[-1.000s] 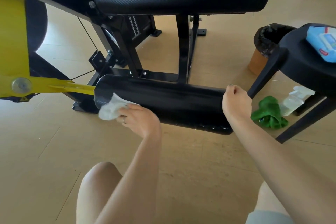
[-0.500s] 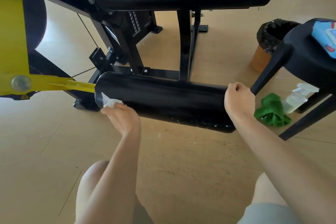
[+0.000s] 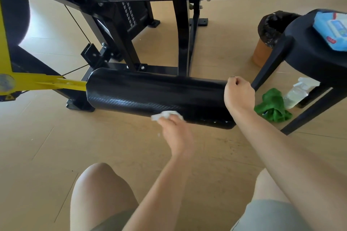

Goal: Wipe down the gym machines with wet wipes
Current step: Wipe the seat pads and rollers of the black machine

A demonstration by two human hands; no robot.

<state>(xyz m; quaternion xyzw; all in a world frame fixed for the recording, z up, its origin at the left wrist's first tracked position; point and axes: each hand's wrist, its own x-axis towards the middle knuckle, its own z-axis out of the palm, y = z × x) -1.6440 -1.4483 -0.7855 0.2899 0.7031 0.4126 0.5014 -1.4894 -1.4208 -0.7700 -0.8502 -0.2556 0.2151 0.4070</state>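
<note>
The left hand (image 3: 177,133) presses a crumpled white wet wipe (image 3: 166,114) on the black roller pad (image 3: 150,95), while the right hand (image 3: 238,94) grips its end.

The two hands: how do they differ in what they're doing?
The left hand presses a white wipe against the roller pad's lower front; the right hand holds no wipe and grips the pad's right end. The left sits lower, the right higher. Both touch the pad.

Sunlit wooden floor (image 3: 47,146), perhaps laminate
</note>
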